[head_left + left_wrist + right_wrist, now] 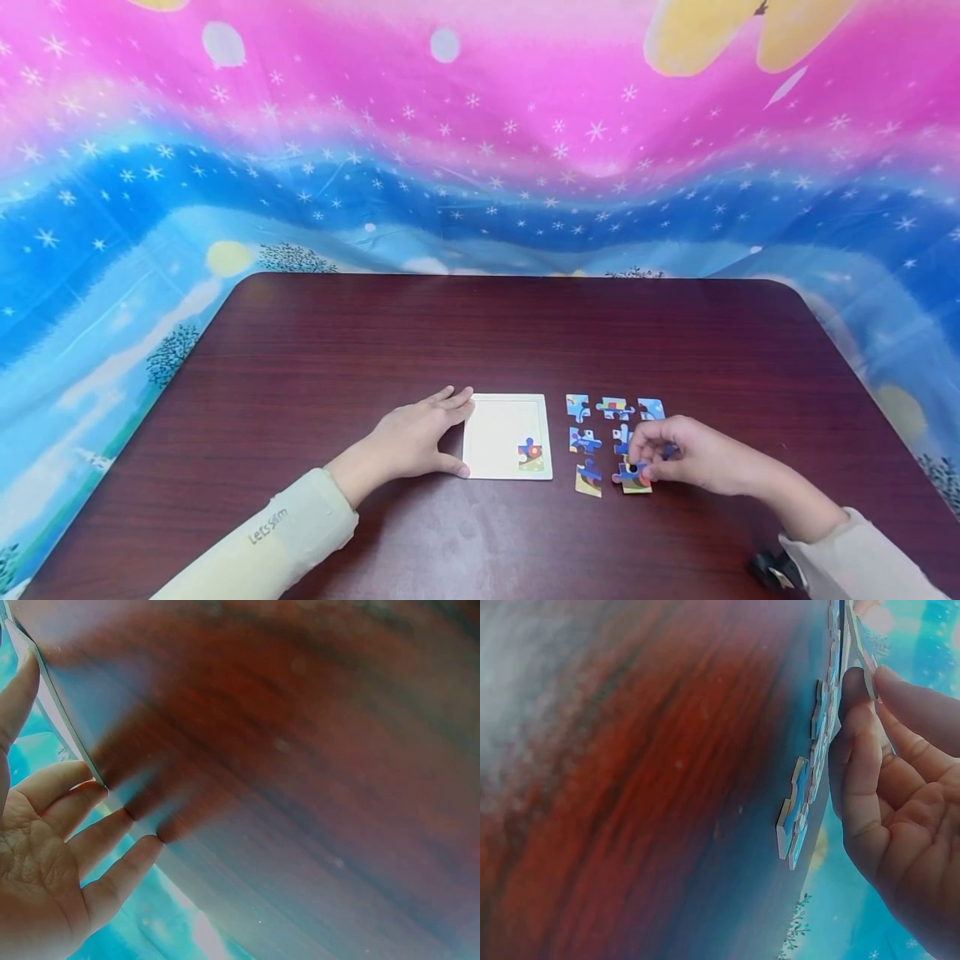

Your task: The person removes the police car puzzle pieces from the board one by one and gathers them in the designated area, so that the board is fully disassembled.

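Note:
A white square puzzle tray [498, 437] lies on the table, with one printed jigsaw piece [530, 457] in its lower right corner. My left hand [420, 433] rests against the tray's left side, thumb at the near corner and fingers at the far one. In the left wrist view, that hand's [56, 855] fingers are fairly straight and touch the edge. My right hand [693, 454] pinches a jigsaw piece [636, 482] between thumb and fingers at the near right of the loose pieces. The right wrist view shows this piece [865, 664] tilted in the fingertips.
Several loose jigsaw pieces [584, 440] lie in rough rows right of the tray, some partly hidden by the right hand. The dark red wooden table [480, 333] has rounded far corners. Behind it hangs a pink and blue printed cloth [480, 167]. A small black object [776, 571] is by the right sleeve.

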`<act>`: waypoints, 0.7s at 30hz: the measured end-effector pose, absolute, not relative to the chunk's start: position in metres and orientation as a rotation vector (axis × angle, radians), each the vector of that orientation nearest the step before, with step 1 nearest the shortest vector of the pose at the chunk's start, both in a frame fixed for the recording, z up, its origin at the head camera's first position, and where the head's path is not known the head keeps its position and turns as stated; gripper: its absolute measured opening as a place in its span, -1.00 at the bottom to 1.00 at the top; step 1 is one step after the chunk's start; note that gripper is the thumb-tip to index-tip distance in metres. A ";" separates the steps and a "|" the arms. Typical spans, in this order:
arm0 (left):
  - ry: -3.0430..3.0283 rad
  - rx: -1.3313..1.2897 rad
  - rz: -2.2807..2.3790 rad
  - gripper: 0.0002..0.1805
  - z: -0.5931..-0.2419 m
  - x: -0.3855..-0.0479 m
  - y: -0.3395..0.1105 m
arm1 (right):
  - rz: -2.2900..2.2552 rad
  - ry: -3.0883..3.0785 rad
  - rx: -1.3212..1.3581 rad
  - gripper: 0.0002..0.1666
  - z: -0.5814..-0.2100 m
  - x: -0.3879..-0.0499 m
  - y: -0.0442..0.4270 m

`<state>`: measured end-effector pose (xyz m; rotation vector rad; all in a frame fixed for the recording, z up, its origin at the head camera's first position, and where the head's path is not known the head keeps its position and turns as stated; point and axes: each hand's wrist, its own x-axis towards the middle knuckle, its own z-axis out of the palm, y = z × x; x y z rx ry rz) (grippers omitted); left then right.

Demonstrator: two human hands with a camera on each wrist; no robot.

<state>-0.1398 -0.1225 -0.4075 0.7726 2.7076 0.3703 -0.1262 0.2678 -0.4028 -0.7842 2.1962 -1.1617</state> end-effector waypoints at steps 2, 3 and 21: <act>2.708 0.771 0.368 -0.04 -0.408 -0.140 -0.123 | -1.145 2.203 -0.768 -0.91 -0.403 -0.126 0.268; 2.709 0.770 0.367 -0.03 -0.408 -0.140 -0.123 | -1.136 2.207 -0.761 -0.91 -0.404 -0.125 0.268; 2.715 0.777 0.351 -0.01 -0.411 -0.141 -0.123 | -1.011 2.307 -0.775 -0.88 -0.404 -0.124 0.268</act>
